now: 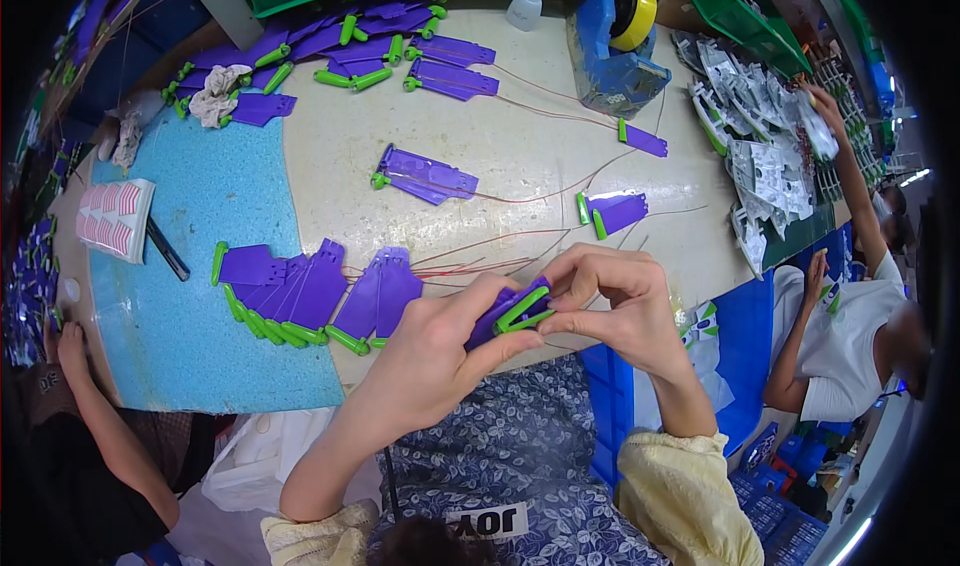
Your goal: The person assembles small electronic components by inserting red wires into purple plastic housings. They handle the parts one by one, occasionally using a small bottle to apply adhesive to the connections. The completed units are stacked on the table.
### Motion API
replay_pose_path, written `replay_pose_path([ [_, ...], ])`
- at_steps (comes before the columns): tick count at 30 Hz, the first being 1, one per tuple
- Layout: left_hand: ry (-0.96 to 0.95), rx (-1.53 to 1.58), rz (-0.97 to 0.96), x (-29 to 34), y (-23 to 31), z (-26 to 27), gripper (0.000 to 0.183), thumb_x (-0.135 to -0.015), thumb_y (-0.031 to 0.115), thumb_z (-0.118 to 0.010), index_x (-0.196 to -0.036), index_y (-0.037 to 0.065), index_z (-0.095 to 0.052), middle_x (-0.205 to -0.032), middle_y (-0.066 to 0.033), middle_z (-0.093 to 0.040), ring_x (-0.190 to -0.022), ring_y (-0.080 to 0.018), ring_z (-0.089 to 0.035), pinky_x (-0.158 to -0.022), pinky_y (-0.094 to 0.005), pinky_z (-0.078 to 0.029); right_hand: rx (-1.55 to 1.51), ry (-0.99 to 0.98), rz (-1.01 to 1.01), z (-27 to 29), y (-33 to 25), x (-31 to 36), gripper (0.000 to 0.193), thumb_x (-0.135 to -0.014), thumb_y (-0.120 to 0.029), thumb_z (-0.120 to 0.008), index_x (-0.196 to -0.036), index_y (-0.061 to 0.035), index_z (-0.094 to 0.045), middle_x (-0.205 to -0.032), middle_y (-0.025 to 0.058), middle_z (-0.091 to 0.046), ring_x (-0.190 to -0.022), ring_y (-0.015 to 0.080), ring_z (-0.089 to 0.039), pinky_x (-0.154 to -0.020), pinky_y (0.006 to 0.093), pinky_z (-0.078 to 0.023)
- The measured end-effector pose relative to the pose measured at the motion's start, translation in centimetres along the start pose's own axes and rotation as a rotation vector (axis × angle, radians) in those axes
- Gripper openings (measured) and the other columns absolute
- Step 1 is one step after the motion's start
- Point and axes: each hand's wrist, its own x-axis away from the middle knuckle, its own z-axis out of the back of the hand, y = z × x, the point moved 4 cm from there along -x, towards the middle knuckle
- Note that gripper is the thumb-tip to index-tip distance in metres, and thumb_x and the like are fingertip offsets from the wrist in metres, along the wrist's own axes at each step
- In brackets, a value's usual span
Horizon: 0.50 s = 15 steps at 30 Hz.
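Observation:
Close to my body, over the table's near edge, I hold a purple plastic part with a bright green end piece (522, 310). My left hand (425, 351) is closed around its purple body, thumb along the lower side. The fingers of my right hand (618, 301) pinch the green end piece. To the left of my left hand lies a fanned row of similar purple parts (262, 284) with green ends, and two more purple parts (385, 291) overlap beside it. Thin reddish wires (470, 266) run from these parts across the table toward my hands.
More purple parts (428, 173) lie mid-table, with a heap (340, 41) behind. A blue tape dispenser (610, 66) and white squeeze bottle (526, 8) stand at the back. Silver parts (765, 181) pile right, near a co-worker's arm (850, 166). A tissue pack (115, 221) lies left.

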Motion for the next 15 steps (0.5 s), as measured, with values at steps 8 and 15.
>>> replay_pose_path([
  [8, 0.268, -0.050, -0.262, -0.1, 1.1, -1.4, 0.028, -0.091, 0.016, -0.072, -0.111, 0.001, -0.061, -0.076, -0.0161, -0.067, -0.061, -0.0274, -0.067, -0.054, -0.0347, -0.049, 0.029, 0.149, 0.043, -0.6, -0.3, 0.9, 0.023, -0.073, 0.004, -0.080, -0.073, -0.0009, -0.057, -0.083, 0.0080, -0.064, -0.082, 0.0157, -0.065, -0.076, 0.0303, -0.052],
  [15, 0.223, -0.117, -0.319, -0.5, 1.7, -1.5, 0.027, -0.089, 0.013, -0.073, -0.110, 0.000, -0.064, -0.075, -0.0137, -0.068, -0.058, -0.0228, -0.066, -0.052, -0.0321, -0.049, -0.426, 0.139, -0.200, -0.7, 1.9, 1.5, 0.030, -0.077, 0.005, -0.079, -0.086, -0.0041, -0.052, -0.090, 0.0025, -0.059, -0.088, 0.0117, -0.062, -0.084, 0.0302, -0.052],
])
